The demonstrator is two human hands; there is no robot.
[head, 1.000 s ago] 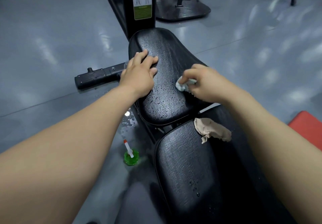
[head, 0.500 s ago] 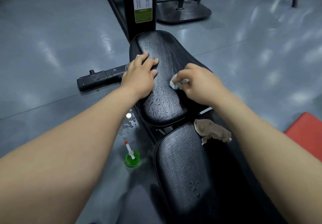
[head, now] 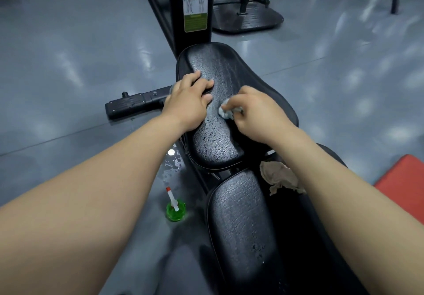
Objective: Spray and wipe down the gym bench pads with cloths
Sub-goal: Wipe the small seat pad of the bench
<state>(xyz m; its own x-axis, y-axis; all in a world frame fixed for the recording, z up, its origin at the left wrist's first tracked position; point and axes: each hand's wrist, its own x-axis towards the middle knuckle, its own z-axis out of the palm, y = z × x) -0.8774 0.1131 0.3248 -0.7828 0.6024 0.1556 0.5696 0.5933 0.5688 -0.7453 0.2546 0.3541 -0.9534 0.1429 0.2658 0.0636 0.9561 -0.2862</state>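
Wiping the wet far pad [head: 218, 143]
Grip of the right hand [head: 258, 114] clamped on a white cloth [head: 226, 113], mostly hidden in the fist; left hand [head: 188, 103] flat on the pad, grip apart.

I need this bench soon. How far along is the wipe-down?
Sprayed: droplets bead on the far pad. In hand: the right hand presses a white cloth there, the left hand resting on it. Left: those droplets, plus a few on the near pad.
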